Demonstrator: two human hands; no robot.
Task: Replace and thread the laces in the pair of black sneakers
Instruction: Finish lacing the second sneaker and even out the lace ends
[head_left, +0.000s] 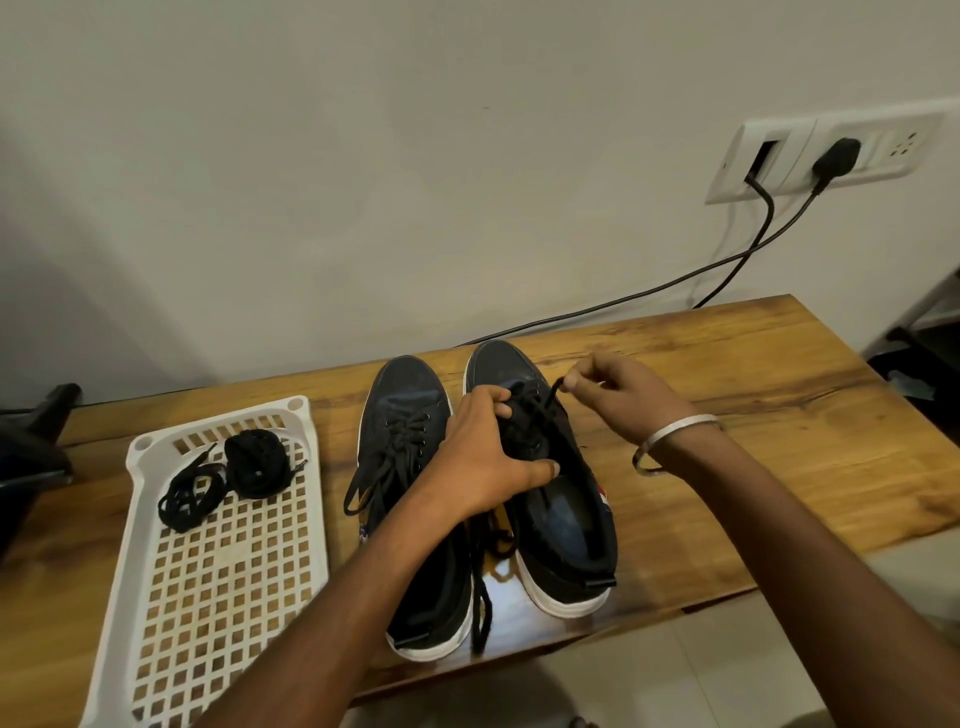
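Two black sneakers with white soles stand side by side on the wooden table, toes pointing away from me. The left sneaker (402, 410) is laced, its loose ends trailing toward me. My left hand (483, 457) grips the right sneaker (566, 525) across its tongue and eyelets, thumb at the shoe's opening. My right hand (618, 389) pinches a black lace (550, 397) that rises from the right sneaker's front eyelets. Another stretch of lace (483, 608) hangs down between the two shoes at the table's front edge.
A white perforated plastic tray (218, 561) lies at the left, holding a loose black lace (189, 493) and a bundled black lace (257, 465). A wall socket with a black plug (834, 158) is at the upper right, its cables running down behind the table (753, 405). A dark object (31, 457) sits at the far left.
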